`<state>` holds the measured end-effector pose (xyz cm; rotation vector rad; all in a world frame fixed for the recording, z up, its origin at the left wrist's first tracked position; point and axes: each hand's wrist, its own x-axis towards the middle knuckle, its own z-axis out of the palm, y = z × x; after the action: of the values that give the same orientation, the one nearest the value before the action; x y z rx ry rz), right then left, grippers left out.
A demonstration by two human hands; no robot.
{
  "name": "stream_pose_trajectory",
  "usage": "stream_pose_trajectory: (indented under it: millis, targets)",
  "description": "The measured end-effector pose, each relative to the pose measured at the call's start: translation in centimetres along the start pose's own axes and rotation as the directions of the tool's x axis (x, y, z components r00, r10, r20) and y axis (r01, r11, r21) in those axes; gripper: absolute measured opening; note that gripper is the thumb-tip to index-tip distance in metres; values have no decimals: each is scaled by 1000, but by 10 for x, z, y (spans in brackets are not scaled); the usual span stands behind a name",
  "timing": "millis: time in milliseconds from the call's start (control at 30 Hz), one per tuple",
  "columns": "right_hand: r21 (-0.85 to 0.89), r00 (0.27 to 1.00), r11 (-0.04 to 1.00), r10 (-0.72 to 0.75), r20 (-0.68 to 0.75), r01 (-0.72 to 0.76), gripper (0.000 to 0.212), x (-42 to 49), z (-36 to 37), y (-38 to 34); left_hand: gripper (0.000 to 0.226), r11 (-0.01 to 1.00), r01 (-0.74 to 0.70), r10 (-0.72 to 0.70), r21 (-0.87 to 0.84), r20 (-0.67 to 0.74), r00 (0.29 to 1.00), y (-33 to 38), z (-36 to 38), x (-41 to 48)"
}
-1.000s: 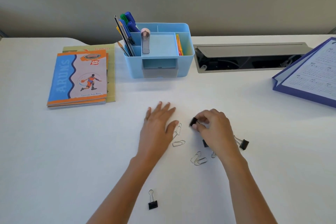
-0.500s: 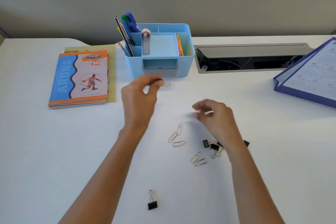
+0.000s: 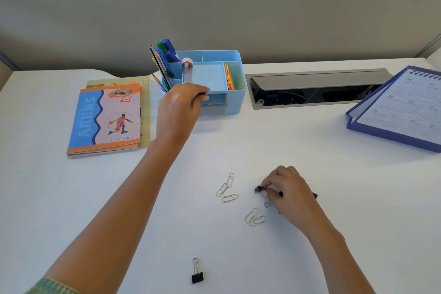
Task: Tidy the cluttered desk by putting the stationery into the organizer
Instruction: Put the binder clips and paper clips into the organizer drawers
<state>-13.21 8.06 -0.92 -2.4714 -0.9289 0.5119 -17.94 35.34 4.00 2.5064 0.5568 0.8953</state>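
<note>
White desk (image 3: 310, 162), grey wall (image 3: 214, 7) far behind. Notebook (image 3: 105, 117) says "ARUNS" (and "Jolly Time"). Left hand (image 3: 177, 107) curls at the organizer (image 3: 235, 100), hold unclear; right hand (image 3: 288, 191) pinches a binder clip (image 3: 258, 189).

left hand (image 3: 179, 105) reached organizer (image 3: 238, 98); right hand (image 3: 288, 188) now pinches binder clip (image 3: 258, 189)

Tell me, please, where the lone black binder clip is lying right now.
In the head view, the lone binder clip lies on the desk near the bottom centre, nearer the camera than the loose paper clips.
</note>
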Motion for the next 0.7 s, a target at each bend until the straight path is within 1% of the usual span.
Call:
stream_pose_trajectory:
  millis: [100, 167, 233, 300, 367, 500, 633, 700]
  targets:
    - [102, 999, 994, 35, 2, -35, 15, 8, -2, -1, 17, 999, -51, 51, 8, -16, 999, 0, -5, -4]
    - [118, 999, 992, 47, -11, -46, 17, 13, -3, -1, 15, 998, -62, 62, -15, -25, 998, -1, -6, -9]
    - [158, 997, 985, 75, -12, -72, 16, 17, -2, -2, 16, 1000, -20, 20, -21, 8, 1000, -2, -6, -13]
    - [258, 991, 958, 133, 0, -129, 16, 20, -1, -4, 19, 998, 59, -58, -15, 38, 998, -5, -5, -16]
    - [323, 985, 933, 174, -9, -161, 18, 25, -1, -7, 21, 994, 105, -104, -12, 42, 994, -6, -4, -16]
    - [371, 991, 925, 119, -62, -88, 15, 39, -8, -24, 22, 993, 121, -121, 2, 53, 991, -4, -1, -10]
    - [466, 990, 881, 129, -59, -87, 5, 60, -20, -48, 23, 990, 123, -128, 64, 92, 987, -3, 3, -7]
    - [495, 988, 866, 132, -84, -73, 7, 71, -27, -61, 24, 987, 129, -137, 94, 93, 986, -2, 4, -7]
